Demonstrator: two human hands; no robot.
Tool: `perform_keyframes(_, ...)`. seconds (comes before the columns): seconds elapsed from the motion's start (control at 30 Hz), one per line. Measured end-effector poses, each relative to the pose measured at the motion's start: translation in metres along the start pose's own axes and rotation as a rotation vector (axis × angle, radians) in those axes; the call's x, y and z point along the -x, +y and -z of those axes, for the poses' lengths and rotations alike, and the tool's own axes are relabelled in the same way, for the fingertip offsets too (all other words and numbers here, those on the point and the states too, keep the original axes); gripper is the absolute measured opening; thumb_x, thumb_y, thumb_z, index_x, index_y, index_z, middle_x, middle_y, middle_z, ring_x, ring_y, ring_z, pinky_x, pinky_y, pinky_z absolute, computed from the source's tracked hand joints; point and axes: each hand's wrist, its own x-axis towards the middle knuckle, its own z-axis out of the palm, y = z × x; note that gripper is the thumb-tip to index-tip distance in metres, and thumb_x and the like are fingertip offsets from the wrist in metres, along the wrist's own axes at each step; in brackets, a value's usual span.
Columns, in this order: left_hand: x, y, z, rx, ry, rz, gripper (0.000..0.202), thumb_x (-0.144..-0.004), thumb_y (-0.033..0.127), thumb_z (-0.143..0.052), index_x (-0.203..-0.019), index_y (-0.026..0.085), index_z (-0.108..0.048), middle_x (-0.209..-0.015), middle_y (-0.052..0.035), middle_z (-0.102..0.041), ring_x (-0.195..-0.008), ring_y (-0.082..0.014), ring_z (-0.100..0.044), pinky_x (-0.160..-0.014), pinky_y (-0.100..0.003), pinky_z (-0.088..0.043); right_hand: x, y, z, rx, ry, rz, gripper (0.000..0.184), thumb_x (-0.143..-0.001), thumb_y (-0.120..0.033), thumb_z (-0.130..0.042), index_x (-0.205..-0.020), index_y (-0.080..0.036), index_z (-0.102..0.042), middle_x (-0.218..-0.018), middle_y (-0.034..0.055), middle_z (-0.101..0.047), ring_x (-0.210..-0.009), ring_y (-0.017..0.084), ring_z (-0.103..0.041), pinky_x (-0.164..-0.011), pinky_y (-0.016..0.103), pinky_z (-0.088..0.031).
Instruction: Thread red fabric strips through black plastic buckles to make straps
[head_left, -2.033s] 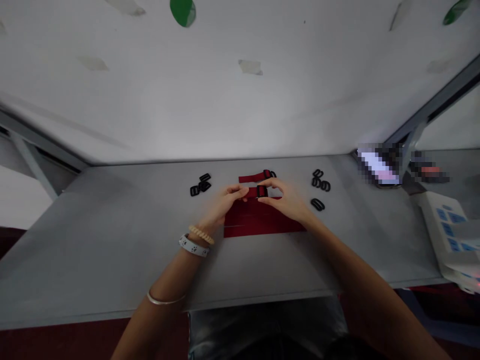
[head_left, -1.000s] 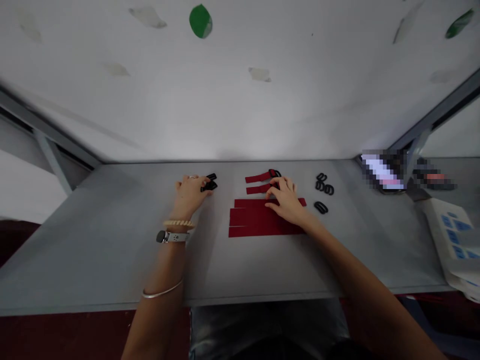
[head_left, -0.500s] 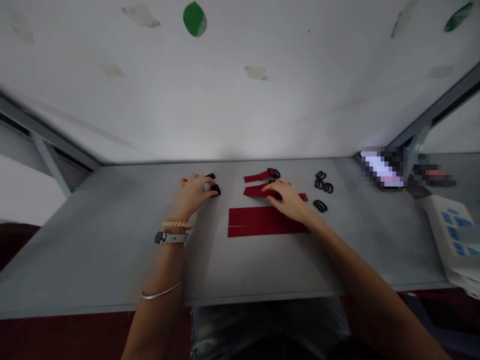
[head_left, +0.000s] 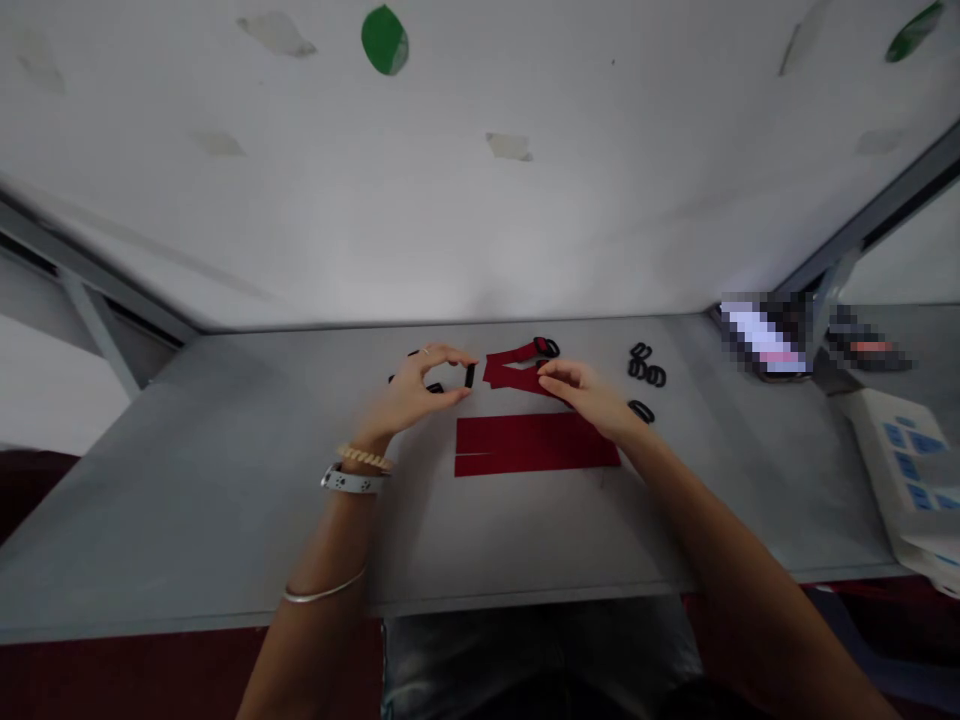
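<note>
My left hand (head_left: 414, 392) pinches a small black plastic buckle (head_left: 469, 375) between thumb and fingers, lifted a little above the grey table (head_left: 225, 480). My right hand (head_left: 589, 393) is closed on the end of a red webbing strap (head_left: 511, 375), raised beside the buckle. Two more red straps (head_left: 534, 444) lie flat side by side just in front of my hands. A finished red strap with a black ring (head_left: 525, 351) lies behind them. More black buckles (head_left: 433, 387) sit partly hidden behind my left hand.
Several black rings (head_left: 646, 366) lie to the right of the straps, one ring (head_left: 640, 410) nearer. A blurred-out device (head_left: 761, 338) and a white panel with blue buttons (head_left: 904, 480) stand at the right. A white wall rises behind the table.
My left hand picked a black buckle from the pile at the left and brought it to the middle. My right hand lifted one red strap off the flat stack toward it.
</note>
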Motion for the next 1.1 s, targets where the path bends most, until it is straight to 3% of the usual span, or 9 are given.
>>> perform_keyframes(0.1, -0.002, -0.003, -0.015, 0.187, 0.066, -0.014, 0.033, -0.076, 0.033, -0.074, -0.107, 0.025, -0.069, -0.109, -0.0063, -0.066, -0.107, -0.0237, -0.057, -0.099, -0.037, -0.039, 0.000, 0.001, 0.000, -0.169, 0.001, -0.039, 0.023, -0.085, -0.047, -0.062, -0.088, -0.025, -0.066, -0.091, 0.0009, -0.067, -0.081, 0.017, -0.059, -0.076, 0.032, -0.048)
perform_keyframes(0.27, -0.005, -0.010, -0.030, 0.327, 0.159, -0.022, 0.034, -0.072, 0.034, -0.078, -0.104, 0.024, -0.072, -0.104, -0.0062, -0.069, -0.104, -0.0231, -0.058, -0.096, -0.036, -0.039, 0.002, 0.000, -0.002, -0.220, -0.033, -0.063, 0.020, -0.085, -0.045, -0.063, -0.087, -0.025, -0.065, -0.088, 0.0008, -0.066, -0.079, 0.017, -0.058, -0.075, 0.031, -0.047)
perform_keyframes(0.6, -0.004, 0.003, -0.029, 0.347, 0.102, -0.043, 0.031, -0.076, 0.029, -0.076, -0.106, 0.024, -0.071, -0.113, -0.0078, -0.071, -0.113, -0.0244, -0.060, -0.102, -0.040, -0.040, 0.002, 0.000, -0.003, -0.215, -0.018, -0.098, 0.017, -0.082, -0.040, -0.066, -0.087, -0.024, -0.067, -0.089, 0.0003, -0.065, -0.080, 0.015, -0.057, -0.076, 0.030, -0.046)
perform_keyframes(0.8, -0.003, 0.004, -0.028, 0.226, 0.055, -0.034, 0.035, -0.077, 0.029, -0.074, -0.111, 0.024, -0.070, -0.116, -0.0062, -0.071, -0.112, -0.0250, -0.062, -0.100, -0.042, -0.043, 0.002, -0.001, -0.002, -0.246, -0.036, -0.132, 0.019, -0.080, -0.041, -0.069, -0.088, -0.024, -0.068, -0.087, -0.0006, -0.062, -0.080, 0.014, -0.055, -0.078, 0.030, -0.043)
perform_keyframes(0.97, -0.003, 0.015, -0.043, 0.112, 0.026, -0.076, 0.035, -0.076, 0.025, -0.074, -0.110, 0.024, -0.068, -0.114, -0.0048, -0.071, -0.110, -0.0237, -0.063, -0.103, -0.044, -0.043, 0.005, -0.006, -0.014, -0.288, -0.051, -0.066, 0.018, -0.084, -0.037, -0.065, -0.098, -0.025, -0.064, -0.095, 0.0004, -0.063, -0.090, 0.015, -0.057, -0.090, 0.033, -0.044)
perform_keyframes(1.1, -0.001, 0.021, -0.064, 0.059, 0.137, -0.065, 0.066, -0.071, 0.019, -0.078, -0.131, 0.026, -0.052, -0.112, -0.0047, -0.071, -0.110, -0.0243, -0.063, -0.106, -0.048, -0.040, 0.006, -0.006, -0.025, -0.348, -0.013, 0.003, 0.021, -0.087, -0.038, -0.062, -0.105, -0.027, -0.060, -0.100, 0.0016, -0.062, -0.092, 0.016, -0.057, -0.089, 0.034, -0.047)
